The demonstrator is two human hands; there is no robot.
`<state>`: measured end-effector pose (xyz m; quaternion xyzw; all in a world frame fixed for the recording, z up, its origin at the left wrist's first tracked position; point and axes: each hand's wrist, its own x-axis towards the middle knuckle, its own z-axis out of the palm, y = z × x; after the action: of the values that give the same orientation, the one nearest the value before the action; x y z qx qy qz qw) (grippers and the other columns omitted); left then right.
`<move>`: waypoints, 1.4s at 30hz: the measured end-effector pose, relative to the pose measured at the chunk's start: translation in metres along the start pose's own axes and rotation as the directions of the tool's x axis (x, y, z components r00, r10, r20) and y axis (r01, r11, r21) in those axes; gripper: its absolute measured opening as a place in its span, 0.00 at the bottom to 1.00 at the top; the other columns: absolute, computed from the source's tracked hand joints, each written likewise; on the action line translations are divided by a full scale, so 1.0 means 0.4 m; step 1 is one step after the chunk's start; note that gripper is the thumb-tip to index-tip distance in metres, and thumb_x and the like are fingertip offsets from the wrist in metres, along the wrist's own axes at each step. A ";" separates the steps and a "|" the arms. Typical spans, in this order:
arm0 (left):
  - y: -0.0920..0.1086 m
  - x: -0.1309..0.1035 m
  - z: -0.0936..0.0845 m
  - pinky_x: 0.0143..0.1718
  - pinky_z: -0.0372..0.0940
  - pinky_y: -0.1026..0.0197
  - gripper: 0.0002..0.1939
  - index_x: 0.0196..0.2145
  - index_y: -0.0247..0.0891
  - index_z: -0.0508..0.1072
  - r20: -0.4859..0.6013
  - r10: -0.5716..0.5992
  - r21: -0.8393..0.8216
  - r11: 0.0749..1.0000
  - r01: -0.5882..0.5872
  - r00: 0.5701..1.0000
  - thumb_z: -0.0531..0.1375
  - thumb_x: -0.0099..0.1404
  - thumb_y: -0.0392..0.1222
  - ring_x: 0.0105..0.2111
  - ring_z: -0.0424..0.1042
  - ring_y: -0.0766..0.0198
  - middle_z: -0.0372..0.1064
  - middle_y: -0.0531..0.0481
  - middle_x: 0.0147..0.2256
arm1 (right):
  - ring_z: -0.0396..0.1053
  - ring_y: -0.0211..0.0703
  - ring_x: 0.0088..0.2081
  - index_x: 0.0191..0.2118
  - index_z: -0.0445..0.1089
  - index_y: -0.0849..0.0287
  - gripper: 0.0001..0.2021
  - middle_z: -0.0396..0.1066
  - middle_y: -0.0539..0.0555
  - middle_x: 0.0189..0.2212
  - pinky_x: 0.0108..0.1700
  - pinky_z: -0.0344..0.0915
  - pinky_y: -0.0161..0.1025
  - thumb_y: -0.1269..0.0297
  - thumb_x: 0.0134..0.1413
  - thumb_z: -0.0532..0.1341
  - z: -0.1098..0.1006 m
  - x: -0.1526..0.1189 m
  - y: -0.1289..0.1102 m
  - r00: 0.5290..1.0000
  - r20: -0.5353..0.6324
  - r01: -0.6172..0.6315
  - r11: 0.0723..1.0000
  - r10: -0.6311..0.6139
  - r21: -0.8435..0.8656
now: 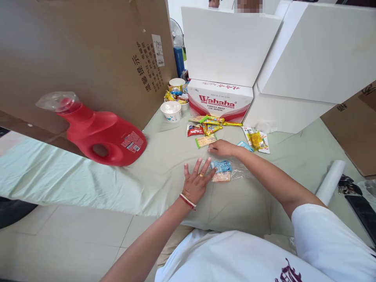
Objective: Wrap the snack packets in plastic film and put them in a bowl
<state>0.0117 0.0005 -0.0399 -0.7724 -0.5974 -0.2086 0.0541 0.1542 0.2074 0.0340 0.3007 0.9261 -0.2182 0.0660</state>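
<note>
My left hand (195,182) rests on the cloth with its fingers spread, the thumb reaching to the edge of a clear plastic bag (239,171). A blue packet (221,166) and a pinkish-orange packet (221,176) lie in or under that bag; the film makes it hard to tell which. Just beyond, my right hand (221,148) has its fingers curled together at the end of a green-and-cream snack packet (205,141). Whatever those fingers hold is hidden. A red snack packet (195,130) and several yellow wrapped bars (212,128) lie a little farther off.
At the back stands a white Wahaha carton (220,102) with raised flaps. Paper bowls (171,112) stand to its left, by a big brown carton (111,51). A red jug (108,135) leans at left. More packets (257,140), a white roll (331,182) and a phone (362,215) lie right.
</note>
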 end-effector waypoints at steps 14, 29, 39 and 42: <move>-0.054 -0.011 0.024 0.57 0.68 0.43 0.35 0.66 0.34 0.63 0.027 -0.516 -0.371 0.791 0.487 0.856 0.59 0.61 0.33 0.58 0.70 0.47 0.57 0.29 0.66 | 0.69 0.43 0.35 0.67 0.64 0.46 0.22 0.71 0.58 0.47 0.32 0.51 0.37 0.63 0.72 0.51 0.174 -0.267 -0.162 0.999 -0.034 -0.049 0.966 0.041 -0.252; -0.080 0.015 -0.051 0.62 0.61 0.44 0.41 0.66 0.41 0.64 0.244 -0.411 -0.556 0.683 0.474 0.879 0.61 0.52 0.36 0.59 0.68 0.51 0.67 0.40 0.62 | 0.65 0.45 0.42 0.65 0.66 0.41 0.28 0.67 0.56 0.46 0.38 0.58 0.35 0.75 0.65 0.53 0.227 -0.331 -0.152 0.986 -0.167 0.000 0.997 -0.014 -0.080; -0.079 0.003 -0.111 0.31 0.67 0.62 0.13 0.36 0.37 0.81 0.503 -0.423 -0.741 0.237 0.628 0.753 0.61 0.59 0.46 0.24 0.74 0.63 0.74 0.53 0.23 | 0.63 0.48 0.43 0.62 0.71 0.42 0.26 0.68 0.57 0.45 0.45 0.60 0.41 0.76 0.66 0.52 0.260 -0.322 -0.167 0.973 -0.230 0.002 0.998 -0.016 -0.060; -0.027 0.029 -0.102 0.32 0.68 0.62 0.12 0.35 0.35 0.80 0.509 -0.474 -0.796 0.058 0.602 0.719 0.64 0.57 0.46 0.23 0.72 0.65 0.74 0.53 0.23 | 0.62 0.51 0.46 0.62 0.71 0.43 0.26 0.67 0.58 0.48 0.49 0.61 0.44 0.76 0.64 0.54 0.285 -0.325 -0.180 0.964 -0.266 -0.003 0.999 -0.006 -0.033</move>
<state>-0.0065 0.0003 -0.0003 -0.3814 -0.6024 -0.4735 -0.5172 0.2161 0.0361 -0.0091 0.3255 0.9302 -0.1605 -0.0542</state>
